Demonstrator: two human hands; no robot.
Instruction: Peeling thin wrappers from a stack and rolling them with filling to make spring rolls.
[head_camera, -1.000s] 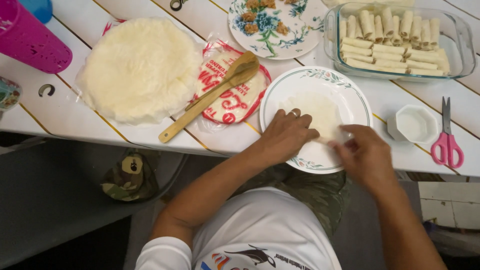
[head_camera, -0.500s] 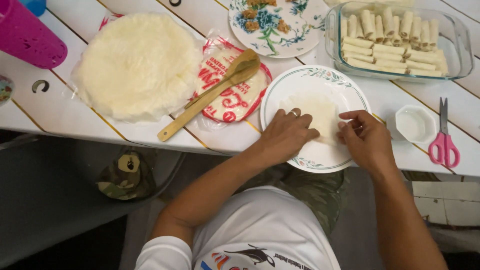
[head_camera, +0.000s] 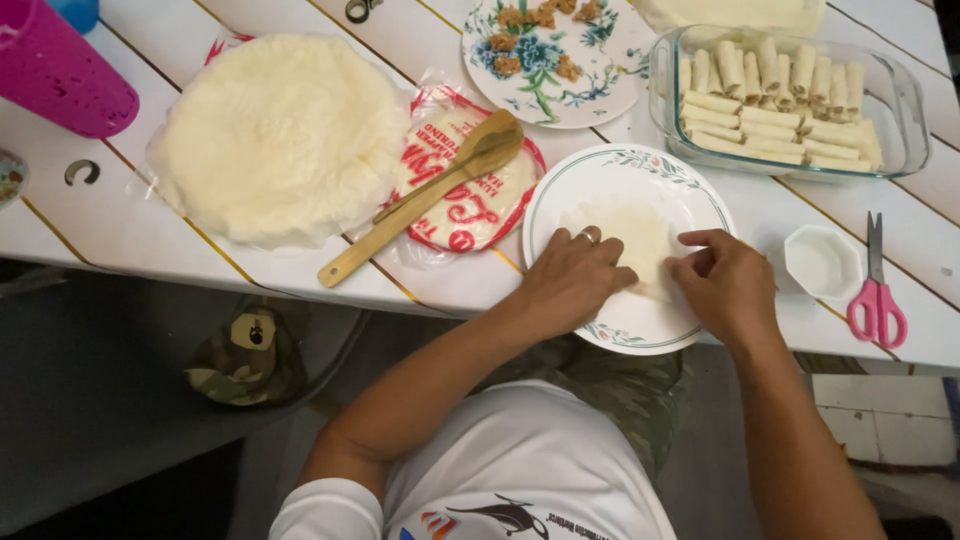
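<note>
— Hands first: where are they?

— Both over the white plate (head_camera: 690, 180) at the table's (head_camera: 120, 235) near edge. The left hand (head_camera: 572, 282) lies flat on the thin pale wrapper (head_camera: 640, 235), fingers together, its grip pressing down rather than pinching. The right hand (head_camera: 728, 285) has its grip pinched on the wrapper's right edge.

— And around the plate?

— A glass dish (head_camera: 905, 110) of finished rolls (head_camera: 775, 105) sits behind it. A floral plate (head_camera: 560, 95) with bits of filling lies beside that. Left of the plate, a wooden spoon (head_camera: 430, 195) rests on an opened wrapper packet (head_camera: 480, 215), next to a round stack of wrappers (head_camera: 280, 135). Right, a small white bowl (head_camera: 822, 262) and pink scissors (head_camera: 878, 290).
</note>
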